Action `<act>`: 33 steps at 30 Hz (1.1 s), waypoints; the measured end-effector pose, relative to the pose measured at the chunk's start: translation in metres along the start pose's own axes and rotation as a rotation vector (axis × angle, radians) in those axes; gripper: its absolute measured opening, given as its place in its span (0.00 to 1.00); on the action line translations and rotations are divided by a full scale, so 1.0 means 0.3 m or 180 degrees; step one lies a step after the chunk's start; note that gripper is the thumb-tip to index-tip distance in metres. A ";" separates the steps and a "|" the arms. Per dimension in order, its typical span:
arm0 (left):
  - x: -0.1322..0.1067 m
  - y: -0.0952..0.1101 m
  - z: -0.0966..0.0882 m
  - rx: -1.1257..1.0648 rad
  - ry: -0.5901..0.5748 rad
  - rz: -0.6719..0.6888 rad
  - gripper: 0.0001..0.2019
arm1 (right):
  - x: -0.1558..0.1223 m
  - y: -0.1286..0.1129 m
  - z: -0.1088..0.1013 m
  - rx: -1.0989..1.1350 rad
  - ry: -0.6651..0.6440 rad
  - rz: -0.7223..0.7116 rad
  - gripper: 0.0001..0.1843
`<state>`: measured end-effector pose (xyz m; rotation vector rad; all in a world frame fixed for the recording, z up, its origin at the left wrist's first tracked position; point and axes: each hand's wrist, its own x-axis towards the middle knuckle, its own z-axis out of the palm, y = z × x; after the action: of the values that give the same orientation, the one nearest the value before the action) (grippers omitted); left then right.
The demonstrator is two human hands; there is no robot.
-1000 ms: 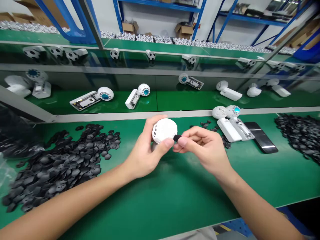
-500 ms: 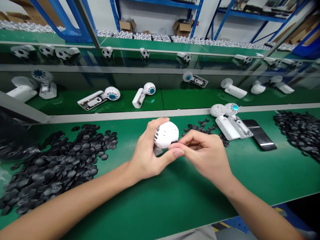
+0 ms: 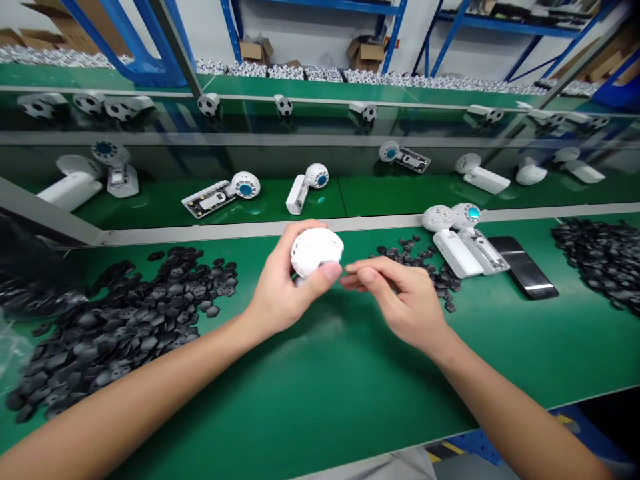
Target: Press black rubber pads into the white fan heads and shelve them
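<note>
My left hand (image 3: 286, 288) is wrapped round the white domed head of a handheld fan (image 3: 316, 249), thumb across its lower front edge. Slots and small holes show in the dome; the rest of this fan is hidden by the hand. Just to the right, slightly apart from the dome, is my right hand (image 3: 404, 300). Its fingers are curled, with thumb and index fingertips close together; whatever lies between them cannot be made out. Small black pieces (image 3: 407, 257) are scattered behind the right hand. A large pile of black five- or six-sided pieces (image 3: 145, 327) spreads beside my left forearm.
Two white fans (image 3: 457, 250) and a black phone (image 3: 525, 267) lie at the right. Another black pile (image 3: 605, 267) is at the far right. Beyond the metal rail (image 3: 360, 223), more fans (image 3: 223, 193) rest on a green belt. A dark plastic bag (image 3: 35, 273) is at left.
My right fingertips have come away from the dome's edge, where a dark piece showed between them. My left hand has moved slightly left and up with the fan. Fans beyond the rail have shifted right.
</note>
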<state>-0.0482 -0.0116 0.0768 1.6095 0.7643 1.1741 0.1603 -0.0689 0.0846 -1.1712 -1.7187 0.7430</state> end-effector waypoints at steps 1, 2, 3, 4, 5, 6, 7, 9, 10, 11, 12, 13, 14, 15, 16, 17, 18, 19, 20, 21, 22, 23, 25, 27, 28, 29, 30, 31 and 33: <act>0.004 0.006 -0.002 -0.0222 0.0060 -0.0143 0.23 | 0.003 0.011 0.000 -0.0004 0.0042 0.0042 0.11; 0.006 0.013 0.000 -0.0483 0.0078 -0.0295 0.21 | 0.007 0.020 0.000 -0.0038 0.0093 0.0076 0.13; 0.007 0.020 0.005 -0.0751 0.0061 -0.0451 0.19 | 0.009 0.028 0.002 -0.0099 0.0128 0.0075 0.16; 0.005 0.026 0.013 -0.0984 0.0021 -0.0618 0.18 | 0.011 0.034 0.005 -0.0164 0.0136 0.0034 0.21; 0.002 0.031 0.021 -0.1176 -0.0018 -0.0784 0.17 | 0.012 0.039 0.009 -0.0211 0.0116 -0.0035 0.27; -0.003 0.036 0.031 -0.1320 -0.0047 -0.0939 0.16 | 0.013 0.042 0.014 -0.0245 0.0065 -0.0118 0.34; -0.007 0.039 0.039 -0.1426 -0.0072 -0.1070 0.15 | 0.013 0.045 0.019 -0.0282 -0.0005 -0.0203 0.39; -0.015 0.043 0.052 -0.1575 -0.0115 -0.1254 0.15 | 0.012 0.048 0.029 -0.0389 -0.0126 -0.0373 0.46; -0.018 0.043 0.056 -0.1614 -0.0163 -0.1327 0.15 | 0.011 0.048 0.033 -0.0444 -0.0148 -0.0441 0.47; -0.021 0.043 0.059 -0.1626 -0.0214 -0.1392 0.15 | 0.010 0.049 0.037 -0.0491 -0.0137 -0.0493 0.48; -0.023 0.042 0.063 -0.1621 -0.0255 -0.1450 0.16 | 0.009 0.048 0.040 -0.0525 -0.0100 -0.0517 0.48; -0.026 0.041 0.066 -0.1610 -0.0283 -0.1510 0.17 | 0.008 0.048 0.042 -0.0548 -0.0042 -0.0521 0.47; -0.028 0.038 0.071 -0.1608 -0.0294 -0.1581 0.18 | 0.007 0.047 0.044 -0.0571 0.0013 -0.0510 0.47; -0.031 0.035 0.076 -0.1628 -0.0283 -0.1656 0.18 | 0.006 0.046 0.045 -0.0599 0.0052 -0.0500 0.46; -0.033 0.032 0.082 -0.1673 -0.0260 -0.1730 0.18 | 0.004 0.045 0.046 -0.0628 0.0075 -0.0498 0.45; -0.036 0.028 0.087 -0.1726 -0.0241 -0.1799 0.19 | 0.003 0.044 0.046 -0.0650 0.0088 -0.0503 0.43; -0.037 0.024 0.092 -0.1771 -0.0238 -0.1855 0.20 | 0.001 0.043 0.045 -0.0665 0.0089 -0.0515 0.41; -0.038 0.021 0.096 -0.1795 -0.0242 -0.1885 0.20 | -0.002 0.041 0.043 -0.0675 0.0075 -0.0518 0.39; -0.038 0.018 0.097 -0.1794 -0.0263 -0.1885 0.21 | -0.004 0.039 0.042 -0.0685 0.0061 -0.0507 0.37; -0.037 0.015 0.097 -0.1768 -0.0308 -0.1870 0.21 | -0.008 0.036 0.040 -0.0698 0.0055 -0.0494 0.36; -0.036 0.013 0.094 -0.1725 -0.0362 -0.1835 0.21 | -0.011 0.033 0.039 -0.0718 0.0050 -0.0487 0.35; -0.035 0.011 0.090 -0.1676 -0.0413 -0.1783 0.22 | -0.015 0.029 0.038 -0.0742 0.0053 -0.0490 0.35; -0.033 0.012 0.078 -0.1588 -0.0510 -0.1695 0.22 | -0.020 0.022 0.038 -0.0777 0.0067 -0.0543 0.34; -0.032 0.017 0.066 -0.1540 -0.0588 -0.1667 0.22 | -0.022 0.019 0.040 -0.0815 0.0030 -0.0641 0.35; -0.031 0.020 0.062 -0.1518 -0.0617 -0.1693 0.22 | -0.021 0.019 0.040 -0.0854 -0.0016 -0.0693 0.36; -0.031 0.023 0.060 -0.1482 -0.0633 -0.1745 0.22 | -0.019 0.022 0.038 -0.0910 -0.0083 -0.0741 0.37; -0.030 0.025 0.059 -0.1437 -0.0620 -0.1812 0.22 | -0.015 0.027 0.034 -0.0978 -0.0179 -0.0773 0.38; -0.029 0.025 0.058 -0.1388 -0.0595 -0.1901 0.23 | -0.009 0.034 0.026 -0.1049 -0.0314 -0.0786 0.39; -0.026 0.018 0.057 -0.1296 -0.0525 -0.2097 0.23 | 0.005 0.055 -0.003 -0.1135 -0.0674 -0.0788 0.38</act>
<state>-0.0352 -0.0260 0.0782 0.9848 0.8002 0.6515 0.1671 -0.0614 0.0716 -1.1123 -2.1928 0.4304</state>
